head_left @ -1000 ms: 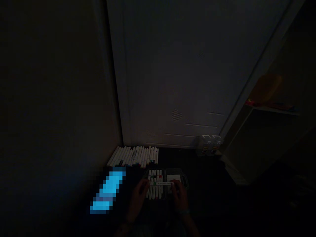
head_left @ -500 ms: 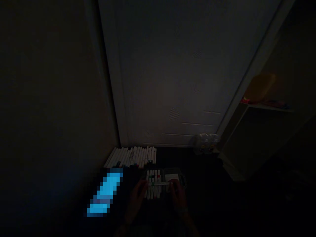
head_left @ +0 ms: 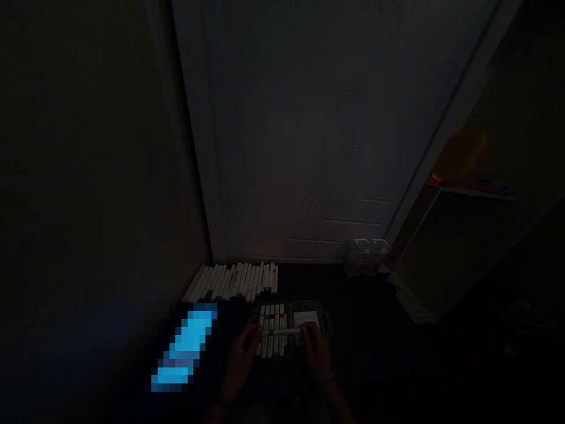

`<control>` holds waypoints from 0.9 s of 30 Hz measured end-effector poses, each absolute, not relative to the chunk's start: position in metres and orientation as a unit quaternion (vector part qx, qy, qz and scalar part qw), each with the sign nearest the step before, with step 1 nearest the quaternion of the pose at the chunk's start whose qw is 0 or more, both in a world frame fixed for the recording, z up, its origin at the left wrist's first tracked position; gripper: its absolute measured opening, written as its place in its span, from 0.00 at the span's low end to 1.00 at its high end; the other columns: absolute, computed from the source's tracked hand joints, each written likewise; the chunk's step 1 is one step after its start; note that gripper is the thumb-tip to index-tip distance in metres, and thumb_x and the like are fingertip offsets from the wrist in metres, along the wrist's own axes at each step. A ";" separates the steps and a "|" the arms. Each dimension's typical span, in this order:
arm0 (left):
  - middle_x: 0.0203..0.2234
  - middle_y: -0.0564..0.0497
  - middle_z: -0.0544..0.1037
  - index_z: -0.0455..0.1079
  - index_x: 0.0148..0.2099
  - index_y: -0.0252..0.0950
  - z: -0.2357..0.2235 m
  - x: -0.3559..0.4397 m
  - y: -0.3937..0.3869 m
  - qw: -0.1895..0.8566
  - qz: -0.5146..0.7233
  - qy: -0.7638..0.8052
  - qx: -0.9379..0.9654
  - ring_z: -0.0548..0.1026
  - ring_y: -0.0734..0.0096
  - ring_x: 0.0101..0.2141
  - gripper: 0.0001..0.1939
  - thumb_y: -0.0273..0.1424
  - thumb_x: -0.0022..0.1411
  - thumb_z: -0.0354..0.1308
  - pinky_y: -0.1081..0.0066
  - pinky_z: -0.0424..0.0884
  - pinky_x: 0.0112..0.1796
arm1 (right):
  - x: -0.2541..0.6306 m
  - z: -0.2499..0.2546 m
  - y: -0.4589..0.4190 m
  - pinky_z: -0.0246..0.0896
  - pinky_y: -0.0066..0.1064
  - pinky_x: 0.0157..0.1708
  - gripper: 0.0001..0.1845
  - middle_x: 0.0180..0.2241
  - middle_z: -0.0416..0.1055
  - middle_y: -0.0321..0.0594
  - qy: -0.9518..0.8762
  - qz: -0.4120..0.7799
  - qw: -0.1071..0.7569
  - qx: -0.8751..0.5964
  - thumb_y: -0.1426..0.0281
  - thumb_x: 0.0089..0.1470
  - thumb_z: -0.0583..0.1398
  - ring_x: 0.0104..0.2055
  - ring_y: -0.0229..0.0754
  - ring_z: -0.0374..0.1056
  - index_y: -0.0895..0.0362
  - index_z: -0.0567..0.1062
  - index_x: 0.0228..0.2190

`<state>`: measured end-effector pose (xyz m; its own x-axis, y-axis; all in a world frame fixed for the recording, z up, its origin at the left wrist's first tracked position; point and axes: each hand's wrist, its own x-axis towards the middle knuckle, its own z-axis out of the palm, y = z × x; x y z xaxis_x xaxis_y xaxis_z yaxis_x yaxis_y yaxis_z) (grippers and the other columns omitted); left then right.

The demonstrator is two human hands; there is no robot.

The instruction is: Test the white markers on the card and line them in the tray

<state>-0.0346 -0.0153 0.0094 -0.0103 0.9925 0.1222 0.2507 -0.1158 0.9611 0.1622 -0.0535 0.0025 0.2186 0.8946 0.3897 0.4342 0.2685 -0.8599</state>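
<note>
A white marker lies crosswise in the air between my two hands. My left hand is closed on its left end, and the fingers of my right hand pinch its right end. Below it, an open clear plastic case holds several white markers in a row in its left half, some with green or red bands. A pale card or paper shows in the case's right half, partly covered by my right hand. Dim light blurs the fingertips.
Behind the case, more white markers lie side by side against the wall. A glowing, pixelated blue screen is to the left. Two clear containers with handles stand at the back right, near a shelf unit carrying an orange object.
The view has shifted slightly. Both hands keep the marker level over the case, with only a small movement of the fingers and marker.
</note>
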 end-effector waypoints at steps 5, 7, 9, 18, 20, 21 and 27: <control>0.35 0.48 0.75 0.69 0.39 0.36 0.008 -0.035 -0.013 0.393 0.472 0.521 0.593 0.71 0.62 0.39 0.20 0.46 0.53 0.51 0.65 0.66 0.42 | 0.161 0.006 -0.054 0.59 0.24 0.28 0.16 0.26 0.70 0.37 -0.583 0.209 0.543 -0.567 0.60 0.56 0.48 0.28 0.37 0.66 0.56 0.70 0.34; 0.36 0.48 0.75 0.69 0.39 0.36 0.005 -0.036 -0.012 0.396 0.472 0.522 0.591 0.72 0.62 0.39 0.20 0.46 0.52 0.52 0.65 0.66 0.42 | 0.160 0.008 -0.053 0.59 0.24 0.29 0.16 0.27 0.70 0.37 -0.583 0.206 0.546 -0.565 0.59 0.56 0.48 0.29 0.38 0.66 0.55 0.70 0.34; 0.35 0.48 0.76 0.69 0.38 0.35 0.002 -0.036 -0.011 0.399 0.474 0.525 0.583 0.72 0.61 0.39 0.22 0.47 0.50 0.52 0.65 0.67 0.42 | 0.159 0.009 -0.053 0.60 0.24 0.29 0.17 0.28 0.71 0.38 -0.582 0.200 0.552 -0.563 0.59 0.57 0.47 0.30 0.38 0.67 0.55 0.70 0.34; 0.36 0.48 0.76 0.70 0.38 0.36 0.002 -0.036 -0.011 0.385 0.476 0.540 0.578 0.72 0.60 0.39 0.23 0.49 0.48 0.53 0.64 0.67 0.42 | 0.160 0.006 -0.054 0.59 0.24 0.29 0.14 0.27 0.70 0.36 -0.581 0.195 0.550 -0.567 0.61 0.56 0.49 0.29 0.37 0.66 0.55 0.70 0.33; 0.36 0.48 0.76 0.69 0.39 0.36 0.001 -0.036 -0.011 0.379 0.477 0.539 0.581 0.72 0.60 0.40 0.23 0.48 0.49 0.53 0.64 0.66 0.43 | 0.160 0.005 -0.053 0.58 0.24 0.29 0.13 0.27 0.70 0.36 -0.580 0.202 0.547 -0.569 0.62 0.57 0.49 0.29 0.37 0.66 0.55 0.70 0.34; 0.37 0.48 0.76 0.69 0.39 0.35 0.001 -0.036 -0.011 0.379 0.477 0.539 0.582 0.72 0.60 0.40 0.22 0.48 0.49 0.53 0.64 0.66 0.43 | 0.160 0.005 -0.053 0.58 0.24 0.29 0.13 0.28 0.70 0.37 -0.578 0.204 0.547 -0.569 0.62 0.57 0.49 0.29 0.37 0.66 0.55 0.69 0.34; 0.36 0.48 0.76 0.69 0.39 0.36 0.004 -0.037 -0.012 0.388 0.471 0.529 0.589 0.72 0.61 0.38 0.23 0.48 0.50 0.52 0.66 0.67 0.41 | 0.160 0.008 -0.055 0.58 0.24 0.30 0.13 0.29 0.70 0.37 -0.583 0.203 0.544 -0.568 0.63 0.57 0.48 0.30 0.37 0.66 0.55 0.69 0.33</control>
<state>-0.0369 -0.0118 0.0042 -0.0044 0.9895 0.1442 0.2571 -0.1382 0.9564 0.1599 -0.0548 0.0082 0.2365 0.8836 0.4042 0.4413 0.2729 -0.8549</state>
